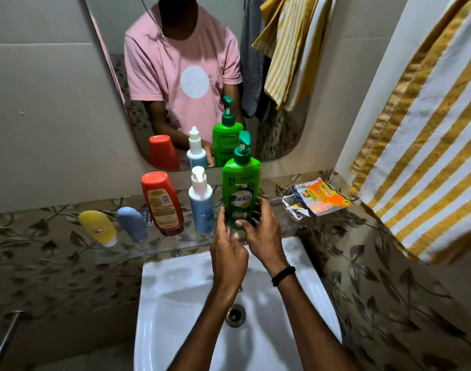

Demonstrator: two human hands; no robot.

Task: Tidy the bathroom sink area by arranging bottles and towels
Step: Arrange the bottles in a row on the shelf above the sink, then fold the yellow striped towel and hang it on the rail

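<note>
Your left hand (227, 250) and right hand (261, 231) both grasp the base of the green bottle (241, 188), upright at the glass shelf (154, 245). Seat it flat beside the blue pump bottle (202, 207), label forward, then release.

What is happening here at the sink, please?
A person holds the green pump bottle upright with both hands, the left hand low on its left side, the right hand across its front, at the glass shelf above the white sink. The hands hide its base. To its left stand a blue-white pump bottle and a red bottle; a striped towel hangs at the right.
</note>
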